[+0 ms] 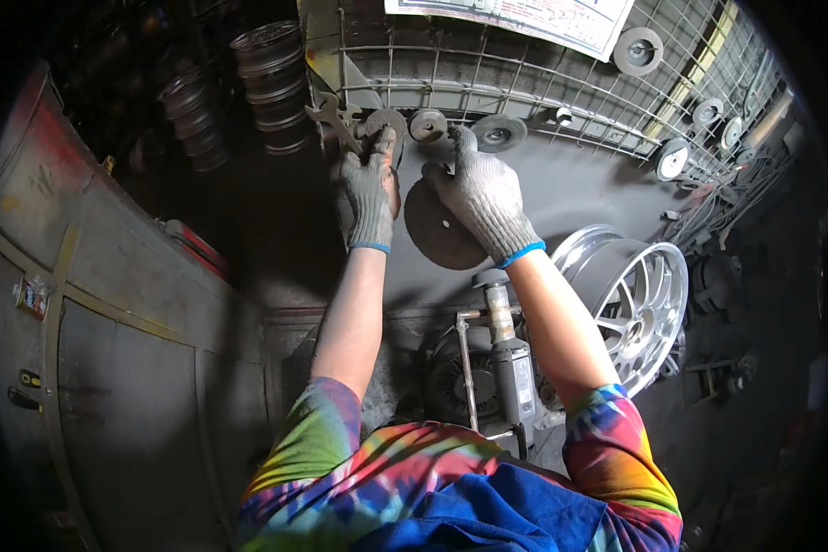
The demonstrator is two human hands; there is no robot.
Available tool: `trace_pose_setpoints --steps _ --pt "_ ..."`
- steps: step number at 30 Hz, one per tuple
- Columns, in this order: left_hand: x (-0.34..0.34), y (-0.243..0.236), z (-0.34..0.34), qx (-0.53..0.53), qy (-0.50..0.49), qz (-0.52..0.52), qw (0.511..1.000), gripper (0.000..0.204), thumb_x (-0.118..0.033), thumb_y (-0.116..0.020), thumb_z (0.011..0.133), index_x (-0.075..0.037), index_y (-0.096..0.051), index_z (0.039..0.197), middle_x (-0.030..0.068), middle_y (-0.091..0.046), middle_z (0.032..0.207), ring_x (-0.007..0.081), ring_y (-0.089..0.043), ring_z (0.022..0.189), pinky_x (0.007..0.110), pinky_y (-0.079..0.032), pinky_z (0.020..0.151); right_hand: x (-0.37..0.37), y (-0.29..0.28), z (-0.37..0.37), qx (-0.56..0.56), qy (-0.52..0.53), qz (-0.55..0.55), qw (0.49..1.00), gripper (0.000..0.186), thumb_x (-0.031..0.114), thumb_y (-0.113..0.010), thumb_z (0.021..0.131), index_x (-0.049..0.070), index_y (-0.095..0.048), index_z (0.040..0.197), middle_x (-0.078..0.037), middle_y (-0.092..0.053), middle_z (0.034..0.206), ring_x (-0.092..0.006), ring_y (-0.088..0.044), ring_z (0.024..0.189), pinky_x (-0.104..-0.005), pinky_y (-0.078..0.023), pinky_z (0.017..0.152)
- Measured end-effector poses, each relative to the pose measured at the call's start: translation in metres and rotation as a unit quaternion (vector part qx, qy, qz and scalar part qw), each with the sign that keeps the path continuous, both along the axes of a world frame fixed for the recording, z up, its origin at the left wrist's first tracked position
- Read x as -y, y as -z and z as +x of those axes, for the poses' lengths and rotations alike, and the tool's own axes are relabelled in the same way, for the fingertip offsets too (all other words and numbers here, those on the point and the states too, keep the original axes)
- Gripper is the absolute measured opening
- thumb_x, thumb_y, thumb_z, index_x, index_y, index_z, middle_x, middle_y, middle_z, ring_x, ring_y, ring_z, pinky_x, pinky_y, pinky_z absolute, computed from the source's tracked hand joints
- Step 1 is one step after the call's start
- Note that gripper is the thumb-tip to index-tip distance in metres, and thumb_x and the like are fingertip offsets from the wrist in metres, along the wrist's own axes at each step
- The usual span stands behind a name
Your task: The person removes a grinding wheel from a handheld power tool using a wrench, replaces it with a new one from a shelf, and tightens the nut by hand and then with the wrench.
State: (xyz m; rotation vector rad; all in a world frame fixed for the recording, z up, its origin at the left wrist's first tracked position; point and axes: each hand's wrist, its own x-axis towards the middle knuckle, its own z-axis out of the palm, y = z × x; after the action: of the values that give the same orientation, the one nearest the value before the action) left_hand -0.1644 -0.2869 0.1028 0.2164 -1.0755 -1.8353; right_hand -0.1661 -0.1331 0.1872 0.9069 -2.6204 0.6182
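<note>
Both my hands wear grey knitted gloves with blue cuffs and reach up toward a wire grid. My left hand (370, 198) points upward, a dark-smudged finger stretched over a small grinding disc (385, 122). Open-ended wrenches (335, 118) hang just left of it. My right hand (483, 189) has its thumb and raised forefinger apart, its other fingers partly hidden. Behind it is a large, dark, thin disc (440, 230) with a small centre hole; whether the hand touches it I cannot tell. Near the raised fingertip are a small round disc (428, 125) and a wider grey disc (500, 134).
Below my right forearm stand a silver spoked wheel rim (630, 322) and a grey motor-like tool (513, 377) on a metal frame. Stacked rims (271, 87) stand at the far left, by a grey metal cabinet (129, 368). More discs (638, 51) and tangled cables (731, 198) hang right.
</note>
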Motion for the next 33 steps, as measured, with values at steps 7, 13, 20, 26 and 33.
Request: trace_pose_setpoints --steps 7,13,20,26,33 --pt "0.0 0.015 -0.005 0.035 -0.048 -0.039 0.997 0.025 -0.009 -0.076 0.086 0.0 -0.067 0.107 0.0023 -0.068 0.097 0.0103 -0.06 0.077 0.027 -0.047 0.067 -0.008 0.002 0.003 0.008 0.017 0.021 1.0 0.061 0.042 -0.065 0.086 0.005 -0.047 0.132 -0.023 -0.071 0.086 -0.0404 -0.069 0.083 -0.0489 -0.054 0.074" --pt "0.007 0.019 -0.008 -0.003 0.021 0.028 0.999 0.015 -0.014 -0.072 0.089 -0.009 -0.063 0.1 -0.0051 -0.058 0.072 0.0056 -0.037 0.046 0.027 -0.027 0.041 -0.015 0.008 0.01 0.03 0.018 -0.006 0.999 0.054 0.044 -0.066 0.087 0.008 -0.054 0.126 -0.022 -0.071 0.088 -0.0391 -0.069 0.086 -0.0473 -0.055 0.074" --pt "-0.03 0.105 0.053 0.041 0.099 0.166 0.98 0.034 -0.026 -0.06 0.097 -0.005 -0.062 0.123 0.0059 -0.07 0.114 0.0044 -0.035 0.046 0.024 -0.026 0.042 -0.099 0.074 0.028 0.157 0.008 -0.159 0.975 0.037 0.036 -0.068 0.09 0.006 -0.065 0.11 -0.021 -0.071 0.094 -0.0361 -0.07 0.089 -0.0421 -0.055 0.079" --pt "-0.063 0.147 0.138 0.188 0.239 0.046 0.952 0.018 -0.029 -0.053 0.098 -0.015 -0.061 0.107 -0.0076 -0.044 0.064 0.0059 -0.04 0.047 0.026 -0.031 0.041 -0.14 0.08 0.054 0.38 0.012 -0.238 0.894 0.03 0.026 -0.069 0.091 0.001 -0.064 0.107 -0.006 -0.065 0.091 -0.0125 -0.057 0.087 -0.0294 -0.049 0.081" --pt "-0.123 0.094 0.138 0.168 0.359 0.141 0.907 0.009 -0.025 -0.059 0.092 -0.017 -0.057 0.093 -0.0031 -0.058 0.071 0.0079 -0.048 0.048 0.028 -0.036 0.039 -0.186 0.058 0.083 0.457 0.054 -0.402 0.791 0.029 0.026 -0.068 0.093 0.001 -0.063 0.107 -0.003 -0.064 0.092 -0.0111 -0.058 0.084 -0.0279 -0.05 0.075"
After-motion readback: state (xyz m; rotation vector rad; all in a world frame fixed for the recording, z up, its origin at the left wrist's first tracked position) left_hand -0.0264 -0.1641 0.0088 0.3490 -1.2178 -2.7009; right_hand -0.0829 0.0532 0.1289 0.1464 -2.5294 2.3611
